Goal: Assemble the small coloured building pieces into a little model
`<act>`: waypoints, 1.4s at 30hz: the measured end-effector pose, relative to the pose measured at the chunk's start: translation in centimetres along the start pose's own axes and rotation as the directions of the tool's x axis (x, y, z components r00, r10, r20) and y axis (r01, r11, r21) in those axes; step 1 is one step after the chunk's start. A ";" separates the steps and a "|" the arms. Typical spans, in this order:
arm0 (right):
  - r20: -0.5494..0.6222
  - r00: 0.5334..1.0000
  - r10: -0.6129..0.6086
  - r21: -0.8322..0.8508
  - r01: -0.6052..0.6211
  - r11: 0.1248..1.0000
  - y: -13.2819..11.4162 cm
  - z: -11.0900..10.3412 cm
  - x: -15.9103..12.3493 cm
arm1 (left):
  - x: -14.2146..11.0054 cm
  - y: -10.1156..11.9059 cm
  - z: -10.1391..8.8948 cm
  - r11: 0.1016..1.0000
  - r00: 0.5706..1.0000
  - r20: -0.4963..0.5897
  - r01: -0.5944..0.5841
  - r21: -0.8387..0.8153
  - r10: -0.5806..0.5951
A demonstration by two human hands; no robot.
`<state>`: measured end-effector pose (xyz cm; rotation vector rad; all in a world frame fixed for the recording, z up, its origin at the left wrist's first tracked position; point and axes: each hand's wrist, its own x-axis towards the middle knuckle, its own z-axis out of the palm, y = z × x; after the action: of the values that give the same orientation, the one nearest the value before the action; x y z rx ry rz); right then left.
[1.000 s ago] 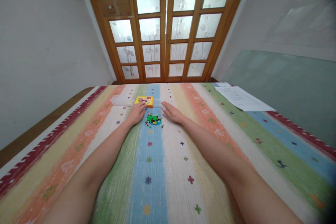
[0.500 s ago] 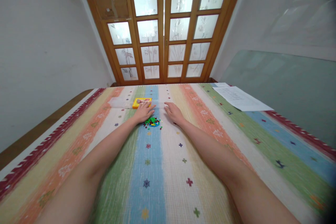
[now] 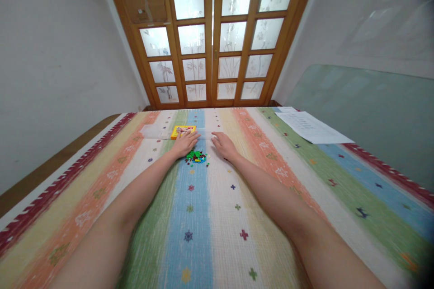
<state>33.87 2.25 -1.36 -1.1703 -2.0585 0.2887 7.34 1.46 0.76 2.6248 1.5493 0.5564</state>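
Note:
A small heap of tiny coloured pieces (image 3: 196, 157), mostly green with some blue and red, lies on the striped cloth (image 3: 210, 216) far out in front of me. My left hand (image 3: 185, 143) lies flat, fingers stretched, just left of and behind the heap, its fingertips close to a small yellow box (image 3: 181, 131). My right hand (image 3: 224, 145) rests palm down, fingers apart, a little to the right of the heap and holds nothing. Both arms reach straight forward over the cloth.
A clear plastic bag (image 3: 154, 132) lies left of the yellow box. White printed sheets (image 3: 310, 127) rest at the far right of the cloth. Wooden doors with frosted panes (image 3: 212, 36) stand behind, and a leaning glass pane (image 3: 366, 108) is at the right.
My left hand slid right and forward, closer to the heap and the yellow box. The right hand shifted slightly. The camera view moved a little.

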 end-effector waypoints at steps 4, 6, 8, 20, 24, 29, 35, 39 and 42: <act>0.003 1.000 -0.016 -0.009 0.016 1.000 -0.2 -0.1 0.0 | 0.0 -0.1 -0.1 1.000 1.000 -0.013 -0.021 0.018 0.021; 0.006 1.000 -0.019 -0.015 0.019 1.000 -0.2 -0.1 -0.1 | -0.1 -0.2 0.0 0.999 1.000 -0.013 -0.028 0.028 0.028; 0.005 1.000 -0.021 -0.020 0.021 1.000 -0.3 -0.2 -0.1 | -0.2 -0.4 0.0 0.999 0.999 -0.016 -0.029 0.033 0.029; 0.002 0.999 -0.036 -0.009 0.036 0.999 0.3 0.0 -0.1 | -1.2 -3.7 -1.5 1.000 0.998 -0.055 0.005 0.012 -0.005; 0.013 1.000 -0.028 -0.012 0.028 1.000 0.2 -0.1 -0.1 | -1.5 -4.9 -1.7 0.999 0.997 -0.072 0.036 0.002 -0.036; 0.033 0.999 -0.021 -0.023 0.021 1.000 0.0 -0.1 -0.1 | -1.9 -6.5 -1.9 0.999 0.994 -0.097 0.040 0.006 -0.039; 0.035 0.999 -0.020 -0.019 0.020 1.000 -0.1 -0.1 -0.1 | -2.3 -7.5 -2.5 0.997 0.990 -0.119 0.076 -0.011 -0.077; 0.032 0.999 -0.010 -0.008 0.010 1.000 -0.1 -0.1 -0.1 | -2.8 -4.8 -2.7 0.997 0.981 -0.180 0.063 -0.055 -0.072; 0.018 1.000 -0.003 -0.002 0.003 1.000 -0.1 -0.1 0.0 | -3.7 -0.6 -2.1 0.991 0.991 -0.129 0.027 -0.134 -0.045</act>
<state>33.85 2.12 -1.25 -1.1699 -2.0761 0.2969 4.55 -1.74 1.51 2.5032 1.5328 0.8152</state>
